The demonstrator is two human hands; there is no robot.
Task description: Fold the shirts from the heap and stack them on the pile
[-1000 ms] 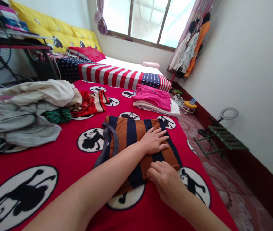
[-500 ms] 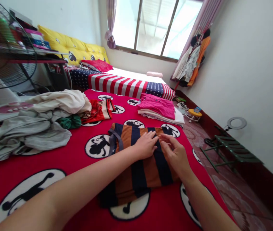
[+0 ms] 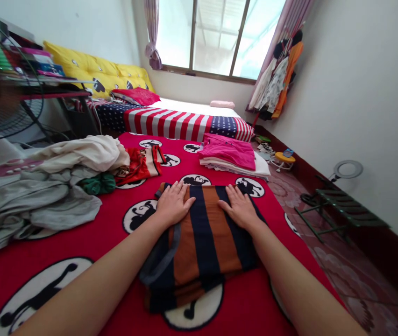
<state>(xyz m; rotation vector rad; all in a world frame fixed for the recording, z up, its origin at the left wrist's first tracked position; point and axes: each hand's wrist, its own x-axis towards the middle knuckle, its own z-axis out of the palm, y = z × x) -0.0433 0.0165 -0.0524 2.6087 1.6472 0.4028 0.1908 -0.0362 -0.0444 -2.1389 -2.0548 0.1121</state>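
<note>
A folded shirt (image 3: 213,238) with brown and navy stripes and a grey neckband lies in front of me on a red blanket (image 3: 111,242) printed with black figures in white circles. On the far left part of the shirt rests my left hand (image 3: 174,204), open and flat. My right hand (image 3: 240,206) lies flat on the far right part, open with its fingers spread a little. Beyond the shirt, to the right, sits a folded stack of clothes with a pink garment (image 3: 229,153) on top.
Left of the shirt is a loose heap of grey clothes (image 3: 45,200), a cream cloth (image 3: 83,151), a green cloth (image 3: 99,183) and a red garment (image 3: 139,163). A fan (image 3: 6,93) stands at the left. Down on the tiled floor at right is a green folding stool (image 3: 346,205).
My left hand has moved left and my right hand has flattened onto the shirt; the hands are now farther apart. The grey neckband now hangs nearer to me.
</note>
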